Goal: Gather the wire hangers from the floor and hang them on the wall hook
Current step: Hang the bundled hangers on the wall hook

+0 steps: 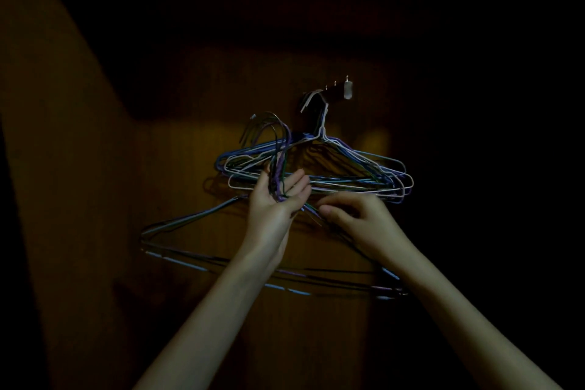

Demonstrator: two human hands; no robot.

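Two bare arms reach up; I see my left hand (278, 199), fingers straight, under the held hangers (196, 250), my right hand (357, 215) pinching their wires. At 12 o'clock, hung hangers (332, 168) dangle from the wall hook (318, 98) on the dim brown wall (95, 199)

blue and white wire hangers (319, 168) on wall hook (316, 101), second bunch (196, 250) below
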